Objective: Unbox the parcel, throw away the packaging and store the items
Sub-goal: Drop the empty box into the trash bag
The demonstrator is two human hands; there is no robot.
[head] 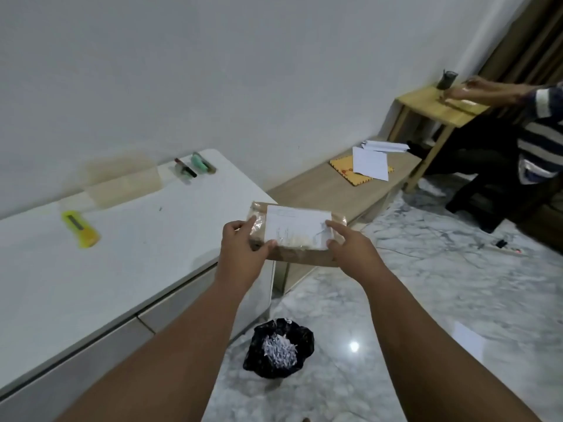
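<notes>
A brown taped parcel (297,236) with a white paper label on top is held in the air beyond the right end of the white table (128,254). My left hand (240,248) grips its left end, thumb on top. My right hand (350,249) holds its right end, fingers on the label's edge. Below on the floor stands a black bag-lined bin (278,350) with shredded white paper in it. A yellow box cutter (80,229) lies on the table to the left.
A clear plastic box (122,185), a pen and a green tool (199,166) sit at the table's back. A low wooden bench (335,190) holds papers and a yellow envelope. Another person in a striped sleeve (539,126) works at a small wooden table at right.
</notes>
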